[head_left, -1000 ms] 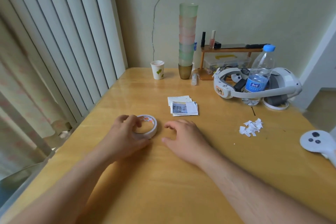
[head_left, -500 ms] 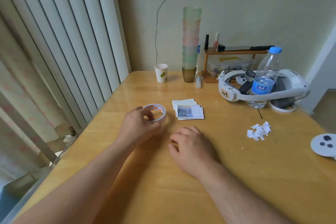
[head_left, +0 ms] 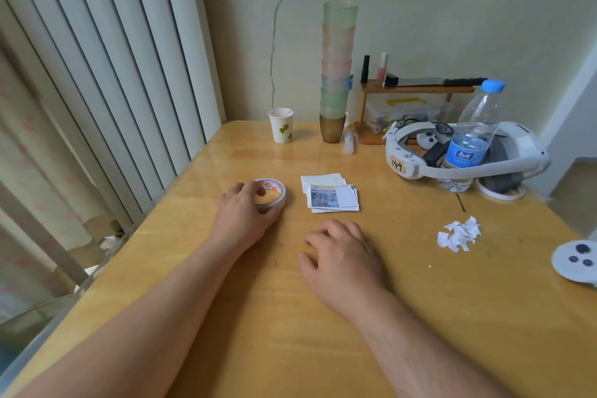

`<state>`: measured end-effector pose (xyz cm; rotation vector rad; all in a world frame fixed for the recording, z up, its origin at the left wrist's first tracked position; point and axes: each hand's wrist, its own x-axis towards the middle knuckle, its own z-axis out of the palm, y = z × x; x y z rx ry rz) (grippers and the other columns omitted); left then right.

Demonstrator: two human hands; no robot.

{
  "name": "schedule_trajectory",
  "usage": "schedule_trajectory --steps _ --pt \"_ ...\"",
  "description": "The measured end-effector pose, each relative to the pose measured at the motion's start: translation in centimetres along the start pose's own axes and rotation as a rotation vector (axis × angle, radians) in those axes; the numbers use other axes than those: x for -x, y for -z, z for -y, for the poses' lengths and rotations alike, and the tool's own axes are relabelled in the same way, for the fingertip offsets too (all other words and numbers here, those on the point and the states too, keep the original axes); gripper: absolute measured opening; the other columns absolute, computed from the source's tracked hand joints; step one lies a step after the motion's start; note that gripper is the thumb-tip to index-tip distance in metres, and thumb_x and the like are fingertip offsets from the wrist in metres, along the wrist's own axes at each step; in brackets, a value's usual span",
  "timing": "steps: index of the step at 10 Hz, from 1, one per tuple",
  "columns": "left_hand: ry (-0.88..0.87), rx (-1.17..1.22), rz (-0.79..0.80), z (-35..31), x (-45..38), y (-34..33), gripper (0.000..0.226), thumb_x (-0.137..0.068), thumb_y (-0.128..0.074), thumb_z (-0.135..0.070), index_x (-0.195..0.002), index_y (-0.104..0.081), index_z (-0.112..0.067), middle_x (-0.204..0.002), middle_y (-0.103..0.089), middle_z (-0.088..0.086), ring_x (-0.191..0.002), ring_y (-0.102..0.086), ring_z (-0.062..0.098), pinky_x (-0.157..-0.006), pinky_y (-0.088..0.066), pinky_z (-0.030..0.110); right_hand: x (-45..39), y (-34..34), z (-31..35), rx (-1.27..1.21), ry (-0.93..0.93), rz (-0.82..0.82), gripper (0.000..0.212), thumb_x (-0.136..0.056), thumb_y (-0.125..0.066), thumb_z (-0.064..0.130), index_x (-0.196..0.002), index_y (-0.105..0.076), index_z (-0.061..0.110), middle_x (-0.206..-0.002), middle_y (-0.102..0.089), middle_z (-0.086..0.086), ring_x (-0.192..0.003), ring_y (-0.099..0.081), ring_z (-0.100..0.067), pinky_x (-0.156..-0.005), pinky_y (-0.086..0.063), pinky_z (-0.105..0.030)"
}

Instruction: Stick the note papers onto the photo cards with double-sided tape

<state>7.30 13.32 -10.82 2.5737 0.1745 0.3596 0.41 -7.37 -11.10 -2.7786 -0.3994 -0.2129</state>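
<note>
Left hand (head_left: pixel 245 220): curled round the tape roll (head_left: pixel 270 194), near the table's (head_left: pixel 323 317) left edge; thumb on the near rim, fingers over the far rim. A second ago the roll lay flat under this hand; now it is gripped and seems tipped up off the wood. Judgement: the roll is being picked up so that a strip can be pulled.

Cards and notes (head_left: pixel 331 193): one small stack at mid-table, just right of the roll, apart from it. The top card shows a photo with a white note on its right part; whether it is stuck cannot be told.

Right hand (head_left: pixel 342 255): loosely curled, resting on the wood near the stack, holding nothing, as before.

Paper scraps (head_left: pixel 460 233): white heap toward the right edge, probably peeled tape backing.

Far edge: paper cup (head_left: pixel 281 125), stacked tumblers (head_left: pixel 337 74), small shelf (head_left: pixel 416 89), headset (head_left: pixel 465 152), bottle (head_left: pixel 470 139).

Room: vertical blinds (head_left: pixel 113 74) left, cracked wall (head_left: pixel 452 10) behind.
</note>
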Motion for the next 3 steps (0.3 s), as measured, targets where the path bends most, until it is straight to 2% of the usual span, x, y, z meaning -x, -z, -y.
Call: schedule_trajectory --steps 1,2,3 --pt "0.03 0.006 0.034 -0.2 1.2 0.4 0.06 -0.084 -0.074 -0.046 -0.137 -0.051 -0.033 -0.162 -0.031 0.015 -0.148 -0.029 0.039 -0.118 -0.028 0.042 0.0 0.1 -0.1 0.002 0.003 0.003 0.037 -0.096 -0.046 0.052 -0.121 -0.066 0.033 -0.122 -0.055 0.013 -0.117 -0.043 -0.02 -0.102 -0.043 -0.037" --pt "-0.067 -0.018 -0.011 -1.0 3.5 1.0 0.058 -0.081 -0.071 -0.04 -0.136 -0.053 -0.034 -0.158 -0.035 0.006 -0.143 -0.027 0.035 -0.119 -0.025 0.04 0.3 0.3 -0.2 -0.013 0.026 0.03 0.037 -0.098 -0.046 0.051 -0.123 -0.066 0.032 -0.125 -0.055 0.011 -0.116 -0.043 -0.022 -0.105 -0.042 -0.037" --pt "-0.139 -0.026 0.036 -2.6 6.3 1.1 0.047 -0.086 -0.071 -0.037 -0.132 -0.061 -0.034 -0.149 -0.044 0.001 -0.14 -0.032 0.03 -0.118 -0.025 0.034 0.7 1.3 -0.9 -0.027 0.06 0.084 0.04 -0.101 -0.047 0.051 -0.134 -0.062 0.034 -0.138 -0.052 0.01 -0.125 -0.042 -0.023 -0.111 -0.038 -0.038"
